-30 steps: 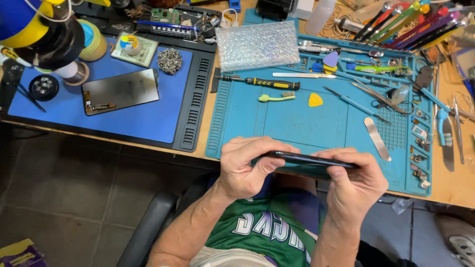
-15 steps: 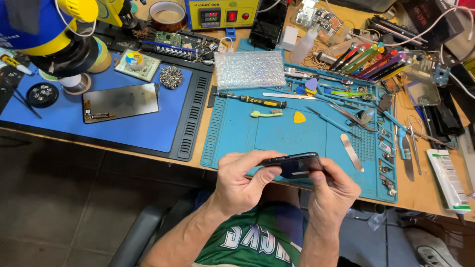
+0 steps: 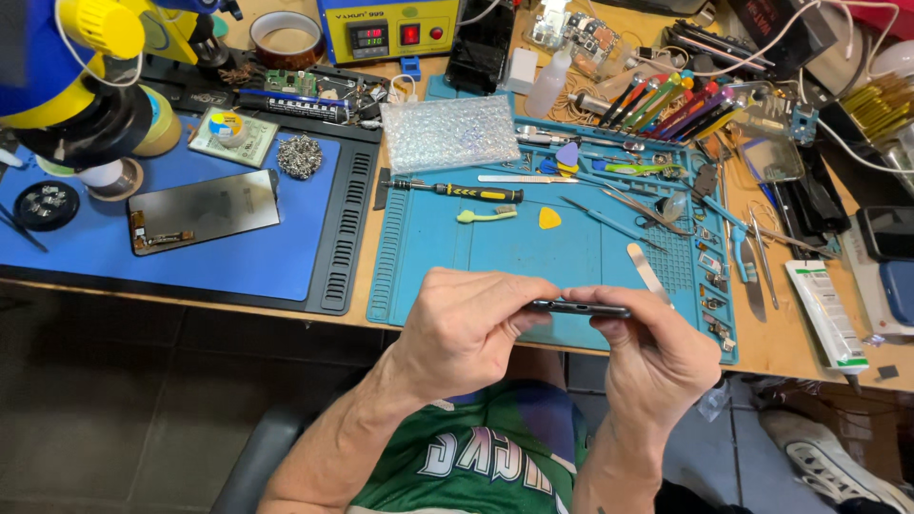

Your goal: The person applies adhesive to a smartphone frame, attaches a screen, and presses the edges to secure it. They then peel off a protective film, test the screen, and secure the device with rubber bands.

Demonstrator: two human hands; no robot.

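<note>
Both hands hold a dark slim phone (image 3: 581,307) edge-on, just above the front edge of a teal work mat (image 3: 447,257). My left hand (image 3: 466,328) wraps the phone's left end with the thumb on its near edge. My right hand (image 3: 652,347) pinches its right end, fingers curled over the top. Most of the phone is hidden by the fingers. A flat metal spudger (image 3: 649,273) lies on the mat just beyond my right hand.
On the teal mat lie a black-and-yellow screwdriver (image 3: 466,190), a yellow toothbrush (image 3: 486,215), a yellow pick (image 3: 549,219), tweezers and a bubble-wrap pouch (image 3: 447,131). A blue mat (image 3: 238,238) at left carries a phone screen (image 3: 203,210). A white tube (image 3: 826,312) lies at right.
The hands and phone have stayed close to the mat's front edge; the phone has turned from showing its face to edge-on. The view has shifted up and back over the bench.
</note>
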